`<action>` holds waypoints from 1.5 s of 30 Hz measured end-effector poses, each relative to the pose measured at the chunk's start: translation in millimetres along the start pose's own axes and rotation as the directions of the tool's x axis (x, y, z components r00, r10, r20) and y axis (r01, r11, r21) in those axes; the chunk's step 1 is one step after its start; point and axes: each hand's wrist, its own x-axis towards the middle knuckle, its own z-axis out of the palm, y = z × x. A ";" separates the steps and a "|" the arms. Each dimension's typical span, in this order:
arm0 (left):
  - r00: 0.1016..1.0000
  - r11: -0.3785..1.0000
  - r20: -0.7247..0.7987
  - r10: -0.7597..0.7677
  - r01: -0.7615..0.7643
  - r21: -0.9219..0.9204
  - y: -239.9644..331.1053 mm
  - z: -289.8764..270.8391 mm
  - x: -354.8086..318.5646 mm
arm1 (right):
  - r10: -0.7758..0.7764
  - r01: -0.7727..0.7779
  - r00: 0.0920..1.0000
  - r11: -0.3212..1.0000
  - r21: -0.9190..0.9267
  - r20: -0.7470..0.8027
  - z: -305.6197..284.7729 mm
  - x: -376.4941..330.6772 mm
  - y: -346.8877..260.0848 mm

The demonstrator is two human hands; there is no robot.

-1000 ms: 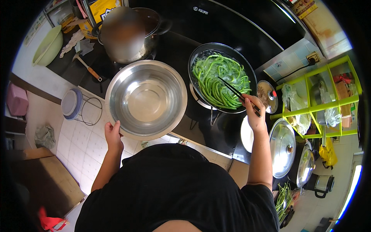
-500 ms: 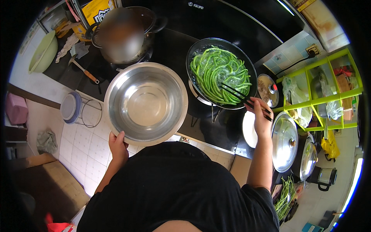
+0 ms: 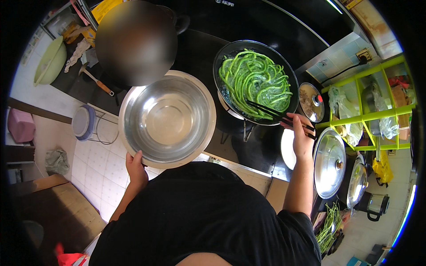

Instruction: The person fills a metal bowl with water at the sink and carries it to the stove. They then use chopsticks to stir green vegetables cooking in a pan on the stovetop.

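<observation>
My left hand [image 3: 136, 167] grips the near rim of a wide stainless steel basin [image 3: 205, 146], thumb on top and fingers underneath. The basin is tilted up and holds nothing that I can see. Closed round a pair of black chopsticks [image 3: 280, 116], my right hand [image 3: 301, 135] is at the near right of a black frying pan [image 3: 216, 71]. The chopstick tips reach among long green beans [image 3: 248, 80], which lie coiled in bubbling liquid. The pan rests on the stove burner.
A large pot, mostly blurred, stands at the back left, its black handle [image 3: 182, 24] showing. Right of the pan are a small glass lid [image 3: 310, 103], a white plate [image 3: 287, 148], a large steel lid [image 3: 329, 164] and a green rack [image 3: 361, 117]. Raw long beans [image 3: 328, 226] lie farther right.
The chopstick tips have moved a little left and nearer through the beans, whose coils have shifted. My left hand and the basin stay nearly still.
</observation>
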 end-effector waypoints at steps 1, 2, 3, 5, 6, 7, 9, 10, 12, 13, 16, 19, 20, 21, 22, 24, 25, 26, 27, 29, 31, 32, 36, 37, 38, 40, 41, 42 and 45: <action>1.000 1.000 0.007 -0.012 0.012 0.014 -2.2 -3.0 1.3 | -0.005 0.004 1.000 0.999 -0.039 -0.019 -1.8 3.2 0.7; 1.000 0.999 0.013 -0.025 0.025 0.027 -5.0 -7.4 3.3 | -0.010 0.007 0.999 0.997 -0.078 -0.038 -5.3 6.0 1.2; 0.999 0.998 0.020 -0.036 0.035 0.044 -1.2 -6.2 3.1 | -0.023 0.020 0.999 0.997 -0.078 -0.041 -5.4 7.1 0.1; 1.000 1.000 -0.010 -0.013 0.014 0.003 5.0 4.3 -2.4 | -0.063 0.060 0.997 0.997 -0.045 -0.051 -1.2 0.5 -10.3; 1.000 1.000 -0.028 -0.001 0.001 -0.019 8.5 9.2 -5.5 | -0.089 0.086 0.995 0.993 -0.080 -0.047 -1.2 -4.0 -20.0; 1.000 1.000 -0.024 0.001 -0.002 -0.015 6.0 6.0 -3.6 | -0.150 0.139 0.986 0.979 -0.151 -0.067 -6.6 -7.5 -25.4; 1.000 1.000 -0.011 0.004 -0.004 -0.009 -1.4 -1.6 2.1 | -0.179 0.171 0.979 0.982 -0.080 -0.100 -7.4 -10.0 -31.6; 1.000 1.000 -0.008 0.019 -0.019 -0.013 -3.0 -1.0 2.6 | -0.190 0.182 0.975 0.980 -0.077 -0.113 -7.7 -8.6 -31.2; 0.999 0.998 0.000 0.052 -0.052 -0.020 -2.5 3.1 2.9 | -0.044 0.043 0.998 0.999 -0.033 -0.043 1.8 -2.1 -18.8; 0.998 0.998 0.003 0.056 -0.056 -0.011 -2.7 4.2 4.0 | -0.031 0.030 0.997 0.999 -0.011 -0.065 6.1 -0.7 -12.4; 0.998 0.998 0.005 0.058 -0.058 0.018 -4.2 2.8 5.3 | -0.017 0.015 0.999 0.997 -0.076 -0.038 9.2 6.9 3.7; 0.998 0.998 -0.009 0.054 -0.054 0.038 -4.4 2.0 5.2 | -0.064 0.061 0.997 0.996 -0.072 -0.042 10.2 -2.7 -19.3; 0.998 0.998 -0.014 0.057 -0.057 0.039 -4.5 2.2 4.9 | -0.079 0.077 0.995 0.996 -0.048 -0.058 10.0 -8.4 -27.5; 0.998 0.997 -0.016 0.062 -0.061 0.040 -4.5 2.9 5.0 | -0.151 0.149 0.986 0.988 -0.033 -0.075 7.1 -13.1 -31.0; 0.998 0.997 -0.022 0.062 -0.061 0.039 -4.9 2.5 5.2 | -0.196 0.194 0.978 0.980 -0.036 -0.072 8.4 -15.5 -37.3; 0.998 0.998 -0.028 0.060 -0.059 0.036 -6.1 2.5 6.1 | -0.215 0.214 0.976 0.976 -0.042 -0.031 11.2 -12.7 -28.5; 0.998 0.998 -0.020 0.063 -0.063 0.029 -5.8 3.8 6.3 | -0.135 0.135 0.991 0.991 -0.014 -0.002 19.2 -10.6 -26.5; 0.998 0.998 -0.013 0.066 -0.066 0.022 -5.2 4.9 6.0 | -0.123 0.126 0.992 0.988 -0.094 0.040 17.6 -4.5 -9.9; 0.997 0.997 -0.009 0.071 -0.071 0.013 -4.8 5.4 6.1 | -0.084 0.084 0.996 0.995 -0.049 0.012 21.1 1.5 -0.7; 0.998 0.998 0.010 0.068 -0.068 0.018 -3.6 6.7 6.3 | -0.060 0.059 0.998 0.998 -0.021 -0.033 21.2 3.4 1.5; 0.998 0.997 0.006 0.069 -0.069 0.030 -2.9 4.4 5.9 | -0.090 0.087 0.994 0.995 -0.049 -0.060 25.8 -0.9 -16.7; 0.998 0.997 0.001 0.067 -0.067 0.038 -3.0 3.1 5.8 | -0.130 0.126 0.989 0.990 -0.063 -0.065 27.0 -2.9 -24.4; 0.997 0.997 0.015 0.075 -0.076 0.029 -3.4 2.5 6.0 | -0.229 0.229 0.973 0.974 -0.009 -0.014 48.1 -0.6 -40.5; 0.997 0.997 0.020 0.071 -0.072 0.033 -3.8 3.1 6.1 | -0.214 0.215 0.976 0.977 -0.007 0.026 54.4 5.2 -38.6; 0.997 0.997 0.025 0.068 -0.069 0.037 -3.8 3.6 5.9 | -0.206 0.204 0.978 0.977 0.058 0.039 60.5 12.9 -26.6; 0.997 0.997 0.027 0.067 -0.068 0.047 -4.1 1.7 6.5 | -0.133 0.133 0.990 0.991 0.005 0.052 64.4 29.8 -3.8; 0.997 0.996 0.031 0.068 -0.070 0.051 -6.2 0.2 8.4 | -0.101 0.101 0.994 0.995 0.014 0.028 61.8 34.4 4.6; 0.997 0.996 0.029 0.070 -0.072 0.053 -7.8 -1.3 9.4 | -0.070 0.070 0.998 0.997 0.024 0.011 57.4 40.0 12.9; 0.996 0.995 0.027 0.084 -0.085 0.043 -6.9 0.9 6.8 | -0.001 0.002 1.000 1.000 0.012 -0.004 47.4 45.3 10.1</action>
